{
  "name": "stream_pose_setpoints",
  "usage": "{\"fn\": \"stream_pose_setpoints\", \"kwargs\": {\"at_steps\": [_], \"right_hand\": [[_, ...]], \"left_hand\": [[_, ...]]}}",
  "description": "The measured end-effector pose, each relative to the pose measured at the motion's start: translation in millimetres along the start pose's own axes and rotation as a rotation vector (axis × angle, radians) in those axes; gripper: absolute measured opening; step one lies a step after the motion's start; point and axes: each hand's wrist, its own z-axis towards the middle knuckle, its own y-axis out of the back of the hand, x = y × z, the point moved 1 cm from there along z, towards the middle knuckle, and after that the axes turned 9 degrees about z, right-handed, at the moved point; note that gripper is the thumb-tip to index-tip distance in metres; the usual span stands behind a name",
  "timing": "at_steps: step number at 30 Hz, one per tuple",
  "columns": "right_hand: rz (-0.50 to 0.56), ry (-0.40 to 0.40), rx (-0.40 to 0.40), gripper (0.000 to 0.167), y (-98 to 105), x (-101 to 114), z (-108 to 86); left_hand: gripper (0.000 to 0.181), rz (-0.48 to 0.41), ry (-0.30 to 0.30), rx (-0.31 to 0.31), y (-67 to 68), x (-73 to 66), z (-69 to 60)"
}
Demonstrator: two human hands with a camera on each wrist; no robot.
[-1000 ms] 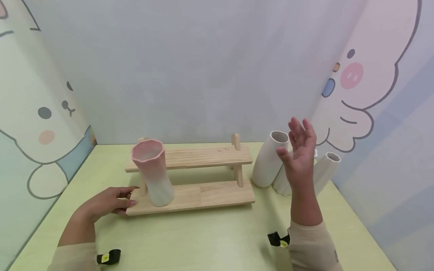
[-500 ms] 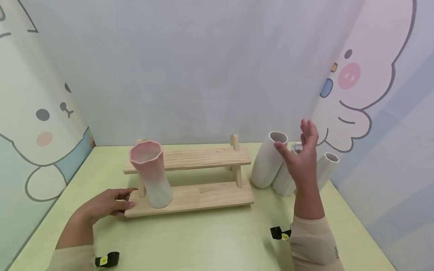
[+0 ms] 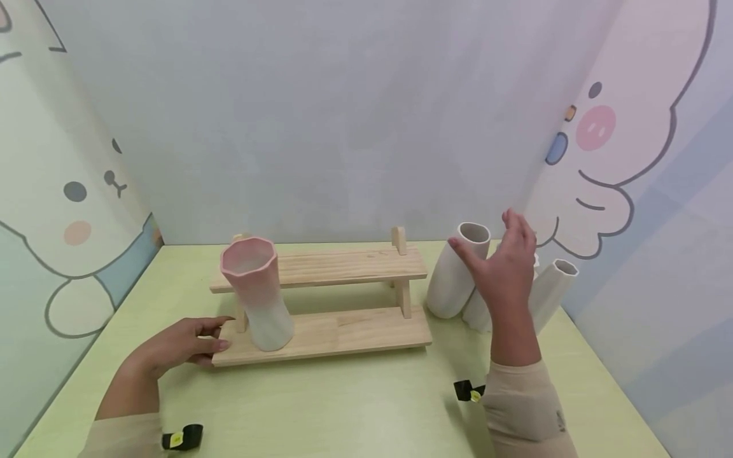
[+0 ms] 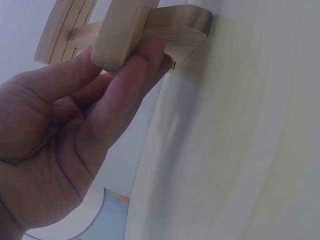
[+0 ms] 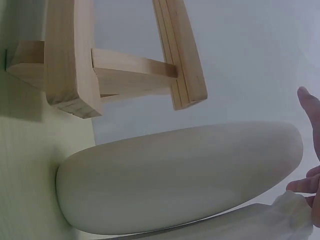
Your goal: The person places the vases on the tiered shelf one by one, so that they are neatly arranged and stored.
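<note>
A two-tier wooden shelf (image 3: 349,327) stands mid-table, and a pink-and-white vase (image 3: 260,299) is upright on the left of its lower board. My left hand (image 3: 180,346) grips that board's left end; in the left wrist view, its thumb and fingers (image 4: 117,95) are on either side of the wood. My right hand (image 3: 509,273) hovers over the white vases with thumb and fingers spread, holding nothing. Nearest its thumb is a smooth, tall white vase (image 3: 455,280). The hand partly hides a ruffled white vase (image 3: 478,312). Further right leans a slim white vase (image 3: 550,292).
The pale green table (image 3: 343,407) meets a grey backdrop (image 3: 343,127) behind the shelf. Side panels with cartoon animals (image 3: 86,210) flank it. The smooth vase stands close to the shelf's right end. Black straps (image 3: 186,437) stick out beside the wrists.
My right hand has rolled so its back faces the camera more, its fingers have dropped slightly, and its thumb has moved left across the smooth vase. My left hand keeps its grip.
</note>
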Motion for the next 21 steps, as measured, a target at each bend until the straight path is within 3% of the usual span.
{"fn": "stream_pose_setpoints", "kwargs": {"at_steps": [3, 11, 21], "right_hand": [[-0.072, -0.006, 0.004, 0.112, -4, -1, 0.8], [-0.195, 0.073, -0.03, 0.108, -9, -3, 2.2], [-0.304, 0.052, 0.01, 0.093, -13, -1, 0.8]], "left_hand": [[0.071, 0.003, 0.002, -0.001, 0.2, -0.8, 0.3], [0.07, 0.004, 0.004, -0.002, 0.7, -3.1, 0.6], [0.072, 0.013, 0.012, -0.007, 0.0, -2.4, 0.4]]}}
